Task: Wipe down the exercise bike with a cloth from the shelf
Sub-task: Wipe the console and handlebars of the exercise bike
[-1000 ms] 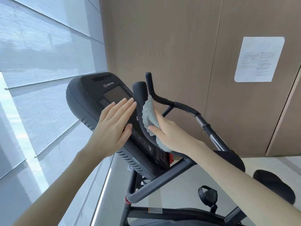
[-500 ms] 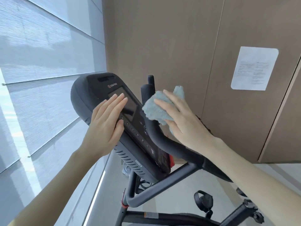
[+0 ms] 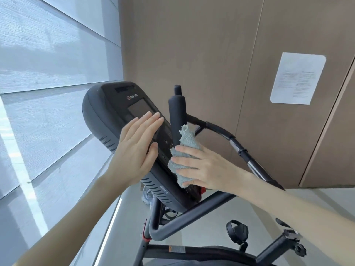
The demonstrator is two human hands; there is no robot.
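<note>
The black exercise bike's console [image 3: 103,116] tilts toward me at centre, its dark screen [image 3: 139,109] partly under my fingers. My left hand [image 3: 134,150] lies flat on the console face with straight fingers. A grey-blue fluffy cloth [image 3: 187,141] is wrapped against the lower part of the upright black handlebar grip [image 3: 177,112], beside the console's right edge. My right hand [image 3: 207,167] presses the cloth there with fingers stretched out over it. The cloth's lower end hangs by my thumb.
The curved handlebar [image 3: 236,144] runs off to the right behind my right arm. The bike frame tube [image 3: 192,214] and a pedal [image 3: 237,231] are below. A wood-panel wall with a taped paper sheet [image 3: 297,77] stands behind; window blinds [image 3: 48,73] fill the left.
My right hand has slid the cloth down from the top of the upright grip to its lower part beside the console. My left hand stays flat on the console.
</note>
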